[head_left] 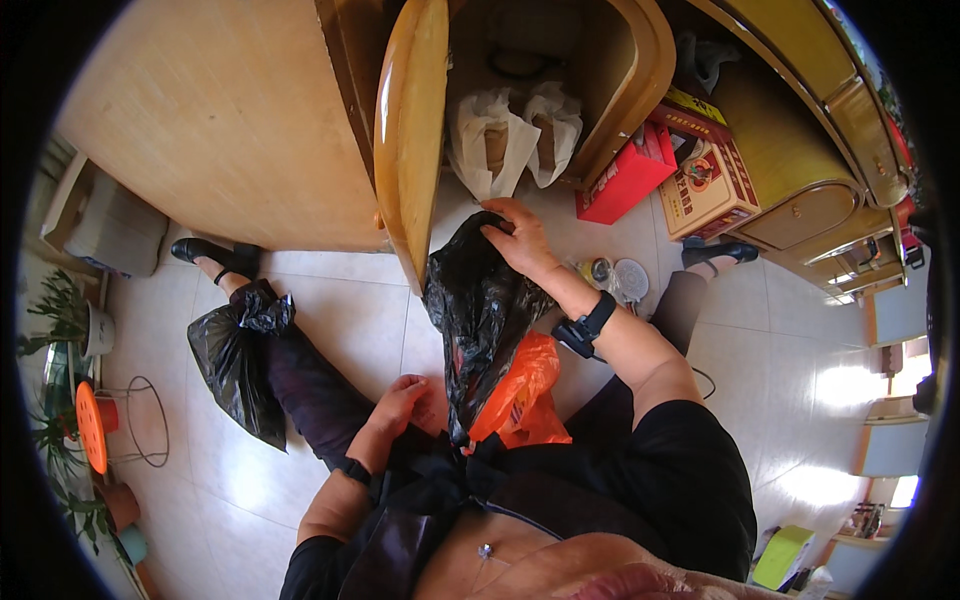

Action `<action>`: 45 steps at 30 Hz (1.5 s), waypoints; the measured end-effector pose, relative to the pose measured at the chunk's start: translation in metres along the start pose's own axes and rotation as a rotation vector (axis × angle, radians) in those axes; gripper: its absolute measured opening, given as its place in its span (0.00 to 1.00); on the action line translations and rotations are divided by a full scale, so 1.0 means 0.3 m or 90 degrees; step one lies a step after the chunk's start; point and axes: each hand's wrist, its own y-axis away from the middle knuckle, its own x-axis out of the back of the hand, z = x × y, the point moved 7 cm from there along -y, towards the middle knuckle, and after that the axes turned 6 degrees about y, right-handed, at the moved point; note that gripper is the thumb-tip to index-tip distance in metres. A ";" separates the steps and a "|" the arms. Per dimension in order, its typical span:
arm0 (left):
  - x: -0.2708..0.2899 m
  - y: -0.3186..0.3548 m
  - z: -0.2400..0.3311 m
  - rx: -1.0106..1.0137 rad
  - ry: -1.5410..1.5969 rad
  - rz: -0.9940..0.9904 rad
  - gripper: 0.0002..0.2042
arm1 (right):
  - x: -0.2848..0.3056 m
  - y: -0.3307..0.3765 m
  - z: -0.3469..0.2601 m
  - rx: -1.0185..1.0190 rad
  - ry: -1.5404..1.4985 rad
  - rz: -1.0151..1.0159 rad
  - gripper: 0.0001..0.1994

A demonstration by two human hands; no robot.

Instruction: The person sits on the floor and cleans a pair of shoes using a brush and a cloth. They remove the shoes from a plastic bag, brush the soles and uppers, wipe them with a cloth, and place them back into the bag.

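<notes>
right hand (517,240): grip closed, fingers and thumb pinching the upper edge of a black plastic bag (478,295). bag is crumpled, between the spread legs, its lower end narrowing toward the lap. left hand (402,402): fingers curled, just left of the bag; cannot tell whether its grip has hold of anything. orange plastic bag (530,385) lies against the black one, on its right. cabinet door (408,130) ajar ahead; white bags (490,145) sit in the opening. red box (625,180) on the tiled floor (340,310), right of them.
</notes>
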 end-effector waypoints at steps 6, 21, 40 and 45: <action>0.004 -0.004 0.002 -0.015 -0.019 0.027 0.09 | 0.066 -0.020 0.048 -0.061 -0.061 0.156 0.13; -0.005 -0.001 0.012 -0.024 0.008 0.002 0.08 | 0.098 -0.217 -0.102 0.012 0.148 0.219 0.34; -0.029 0.028 0.039 -0.028 0.006 0.006 0.08 | -0.003 -0.427 0.105 -0.359 0.095 0.291 0.45; -0.040 0.061 0.061 -0.018 -0.002 0.018 0.08 | 0.019 -0.413 0.234 -0.393 -0.174 0.283 0.30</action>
